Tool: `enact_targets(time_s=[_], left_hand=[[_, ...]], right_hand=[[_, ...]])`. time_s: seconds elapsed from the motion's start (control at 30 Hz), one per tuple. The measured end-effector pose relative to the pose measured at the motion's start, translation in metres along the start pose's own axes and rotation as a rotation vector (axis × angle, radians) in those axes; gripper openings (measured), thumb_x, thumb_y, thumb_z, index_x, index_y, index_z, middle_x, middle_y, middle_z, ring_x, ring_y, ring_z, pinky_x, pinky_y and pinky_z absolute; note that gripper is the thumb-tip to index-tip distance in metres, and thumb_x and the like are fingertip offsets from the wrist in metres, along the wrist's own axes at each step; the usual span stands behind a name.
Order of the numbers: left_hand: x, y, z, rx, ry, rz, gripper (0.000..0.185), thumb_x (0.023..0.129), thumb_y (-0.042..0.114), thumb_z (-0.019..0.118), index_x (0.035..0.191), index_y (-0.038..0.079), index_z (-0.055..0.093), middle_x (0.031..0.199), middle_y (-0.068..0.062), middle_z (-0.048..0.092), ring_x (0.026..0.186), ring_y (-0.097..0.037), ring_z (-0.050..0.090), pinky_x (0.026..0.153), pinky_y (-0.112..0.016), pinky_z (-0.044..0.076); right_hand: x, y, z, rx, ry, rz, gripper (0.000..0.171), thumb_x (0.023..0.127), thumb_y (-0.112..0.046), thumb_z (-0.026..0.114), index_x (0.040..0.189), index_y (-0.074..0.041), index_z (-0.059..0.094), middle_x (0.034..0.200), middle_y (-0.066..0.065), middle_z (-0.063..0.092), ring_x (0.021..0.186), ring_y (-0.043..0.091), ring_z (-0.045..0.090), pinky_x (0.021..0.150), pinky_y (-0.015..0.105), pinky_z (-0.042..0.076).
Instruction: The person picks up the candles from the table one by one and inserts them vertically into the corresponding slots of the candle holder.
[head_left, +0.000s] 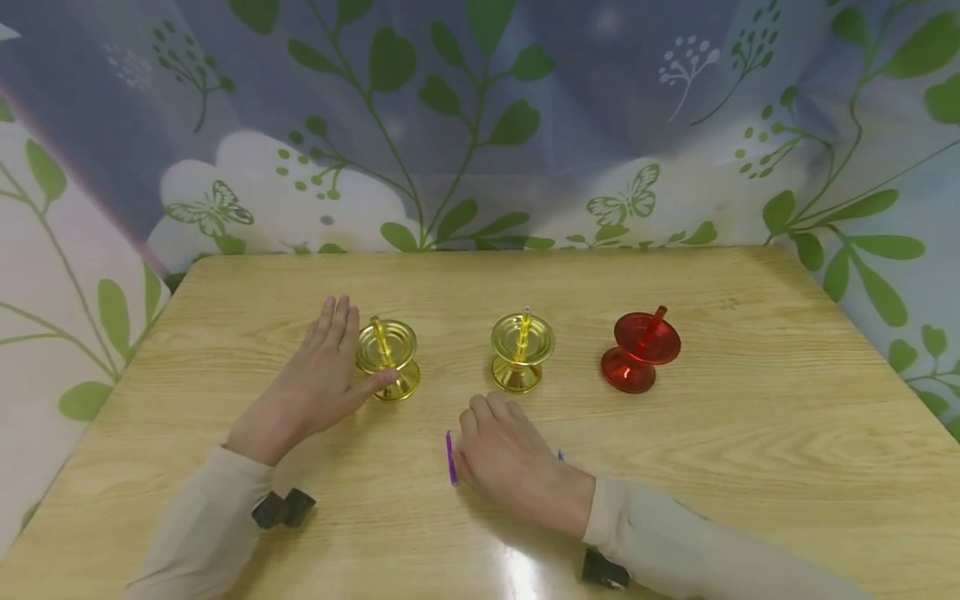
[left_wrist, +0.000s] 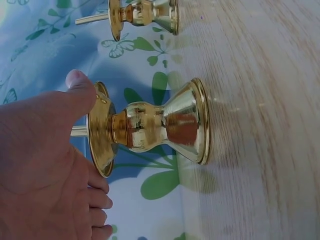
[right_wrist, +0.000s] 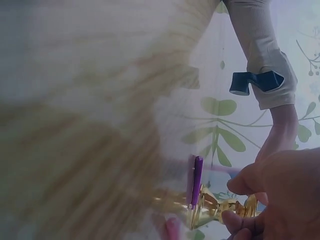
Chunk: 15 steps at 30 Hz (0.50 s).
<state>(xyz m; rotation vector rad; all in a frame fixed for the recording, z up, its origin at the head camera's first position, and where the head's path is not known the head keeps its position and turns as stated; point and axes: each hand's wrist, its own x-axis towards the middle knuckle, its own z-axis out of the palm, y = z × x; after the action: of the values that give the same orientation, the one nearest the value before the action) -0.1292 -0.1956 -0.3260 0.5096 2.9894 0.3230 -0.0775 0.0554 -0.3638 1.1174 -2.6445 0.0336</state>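
Note:
My left hand (head_left: 322,375) lies flat with straight fingers beside the left gold candle holder (head_left: 387,357). Its thumb (left_wrist: 75,87) touches the rim of that holder (left_wrist: 150,127). My right hand (head_left: 510,458) rests palm down on the table with bent fingers (right_wrist: 240,220), just in front of the middle gold holder (head_left: 522,350). A purple stick (head_left: 451,458) lies against its thumb side, and it shows upright beside the fingers as a purple stick (right_wrist: 196,181) in the right wrist view. Whether the fingers grip it is hidden. A small purple tip (head_left: 560,455) peeks out on the hand's other side.
A red candle holder (head_left: 640,350) stands to the right of the two gold ones. The wooden table (head_left: 750,467) is backed by a leaf-patterned curtain (head_left: 480,125). The second gold holder (left_wrist: 142,12) shows at the top of the left wrist view.

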Motion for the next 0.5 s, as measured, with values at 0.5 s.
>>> enact_targets(time_s=[0.5], left_hand=[[-0.002, 0.001, -0.002, 0.040, 0.002, -0.003, 0.101, 0.095, 0.063, 0.039, 0.147, -0.016, 0.004, 0.154, -0.033, -0.004, 0.144, -0.044, -0.006, 0.117, -0.054, 0.001]], right_hand=[[0.015, -0.018, 0.000, -0.049, -0.209, 0.058, 0.032, 0.091, -0.035, 0.064, 0.087, -0.004, 0.056, 0.076, 0.001, 0.038, 0.072, 0.015, 0.037, 0.058, 0.023, 0.036]])
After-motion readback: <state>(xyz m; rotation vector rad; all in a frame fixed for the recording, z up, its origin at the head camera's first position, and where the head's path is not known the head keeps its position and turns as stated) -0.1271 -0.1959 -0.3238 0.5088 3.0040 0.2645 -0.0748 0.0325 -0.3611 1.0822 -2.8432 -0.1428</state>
